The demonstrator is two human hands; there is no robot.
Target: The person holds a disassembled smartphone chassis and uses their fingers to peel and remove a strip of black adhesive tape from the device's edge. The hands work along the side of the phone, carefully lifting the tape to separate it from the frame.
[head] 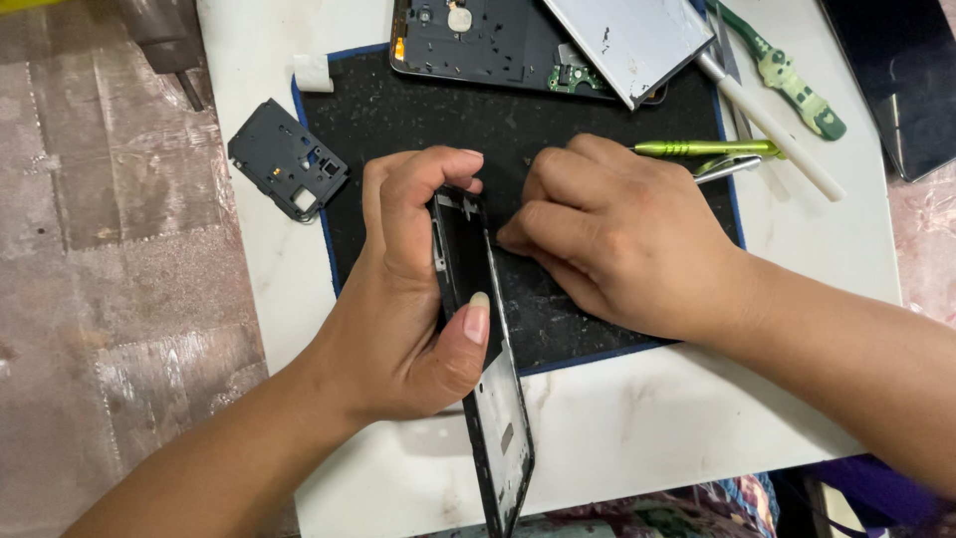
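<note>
An opened phone body (488,45) lies at the far edge of the black work mat (418,125), its shell showing a small green circuit board (572,78) in the lower corner; a grey metal plate (632,38) rests tilted across its right end.

The left hand (413,299) comes in from the near left corner of the white surface (617,428) and grips a black phone frame (483,369), held on edge so it stands nearly upright, its far end over the mat and its near end past the surface's near edge. The fingers (418,199) curl over the frame's top left side and the thumb (468,334) presses against its inner face, so the hand is closed around it.

The right hand (622,234) reaches in from the right, knuckles up, fingers bent tightly with their tips pressed to the frame's right edge near the mat's middle. Whether it pinches anything small there cannot be told.

Just behind the right hand lie a green-handled screwdriver (702,148) and metal tweezers (727,167), at the mat's right edge. A white rod (772,128) and a green pry tool (787,75) lie beyond, toward the far right corner. A black plastic cover plate (287,159) sits on the surface just left of the mat, and a dark screen panel (896,80) lies at the far right edge.
</note>
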